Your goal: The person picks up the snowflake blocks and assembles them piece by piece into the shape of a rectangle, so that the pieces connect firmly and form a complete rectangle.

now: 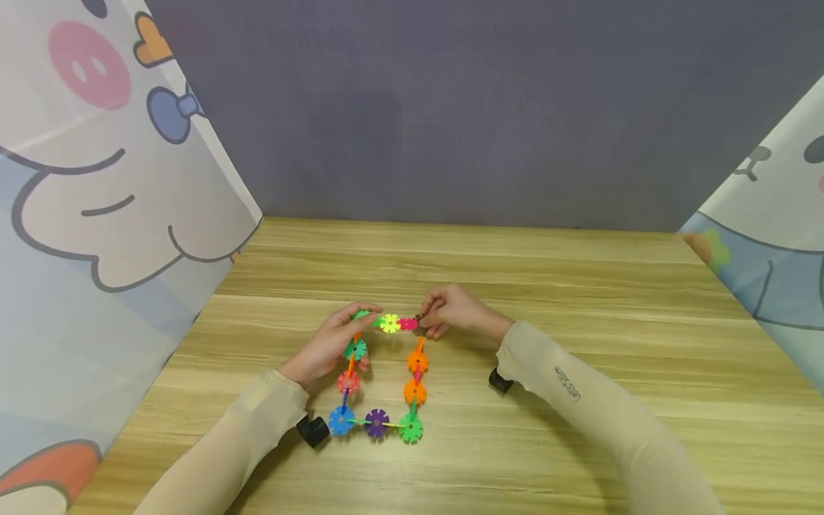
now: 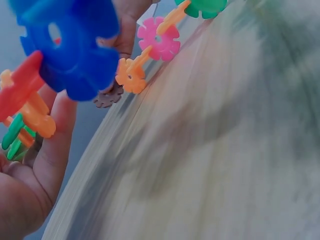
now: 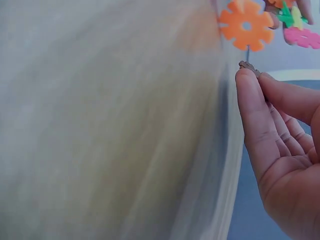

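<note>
A chain of interlocking plastic snowflake discs forms a near-rectangular loop in the head view. Its left side has a teal disc (image 1: pixel 355 350), a pink disc and a blue disc (image 1: pixel 341 420). My left hand (image 1: pixel 322 348) grips the upper left corner, thumb over a green piece. Between thumb and fingertips, my right hand (image 1: pixel 462 312) pinches a brown snowflake disc (image 3: pixel 249 68) at the upper right corner. Beside that disc, a hot-pink piece (image 1: pixel 408 324) joins a yellow disc (image 1: pixel 389 323). Just below it hangs the right side's top orange disc (image 1: pixel 418 361).
A purple disc (image 1: pixel 377 423) and a green disc (image 1: pixel 410 428) make up the loop's near side. Underneath lies a wood-grain table (image 1: pixel 579 286), with a grey panel (image 1: pixel 450 107) behind and cartoon-printed sheets at both sides. Black wrist cameras (image 1: pixel 312 431) sit by the cuffs.
</note>
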Demonstrator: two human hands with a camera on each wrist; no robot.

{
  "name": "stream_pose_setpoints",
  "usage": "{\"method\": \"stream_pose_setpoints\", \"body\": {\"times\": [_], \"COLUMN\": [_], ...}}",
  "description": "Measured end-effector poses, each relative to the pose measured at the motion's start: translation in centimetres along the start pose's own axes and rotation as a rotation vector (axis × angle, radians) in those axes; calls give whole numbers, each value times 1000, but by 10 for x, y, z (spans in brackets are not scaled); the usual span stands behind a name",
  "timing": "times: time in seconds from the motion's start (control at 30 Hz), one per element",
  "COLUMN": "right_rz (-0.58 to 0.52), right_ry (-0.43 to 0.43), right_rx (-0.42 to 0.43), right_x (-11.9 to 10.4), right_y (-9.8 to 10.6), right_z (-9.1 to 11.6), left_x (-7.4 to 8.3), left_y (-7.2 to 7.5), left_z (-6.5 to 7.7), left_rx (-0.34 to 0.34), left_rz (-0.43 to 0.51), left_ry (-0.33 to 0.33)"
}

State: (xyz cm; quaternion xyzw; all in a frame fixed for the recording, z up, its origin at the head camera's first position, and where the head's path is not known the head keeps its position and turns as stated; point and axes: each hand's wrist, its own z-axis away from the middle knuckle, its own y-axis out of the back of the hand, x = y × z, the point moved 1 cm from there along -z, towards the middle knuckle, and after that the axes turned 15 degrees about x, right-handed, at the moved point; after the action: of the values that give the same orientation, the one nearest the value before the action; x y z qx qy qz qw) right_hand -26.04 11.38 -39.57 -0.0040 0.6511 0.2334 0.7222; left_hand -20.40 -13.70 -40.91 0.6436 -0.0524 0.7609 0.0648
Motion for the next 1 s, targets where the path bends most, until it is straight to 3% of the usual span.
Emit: {"method": "stream_pose_setpoints", "body": {"times": [0.3,0.63,1.0], "right_rz": [-96,-240,-430], "right_ry": [26,22,-83], "right_rx": [77,65,59], "right_x": [3,10,15], "right_y": [18,27,28], "right_z": [7,17,23], "left_x": [2,1,-1], "left_y": [-8,-15,-20], "left_z": [-1,-4,-6], "left_rx": [29,66,59], "left_rz": [29,58,55], "left_ry": [8,18,-18]}}
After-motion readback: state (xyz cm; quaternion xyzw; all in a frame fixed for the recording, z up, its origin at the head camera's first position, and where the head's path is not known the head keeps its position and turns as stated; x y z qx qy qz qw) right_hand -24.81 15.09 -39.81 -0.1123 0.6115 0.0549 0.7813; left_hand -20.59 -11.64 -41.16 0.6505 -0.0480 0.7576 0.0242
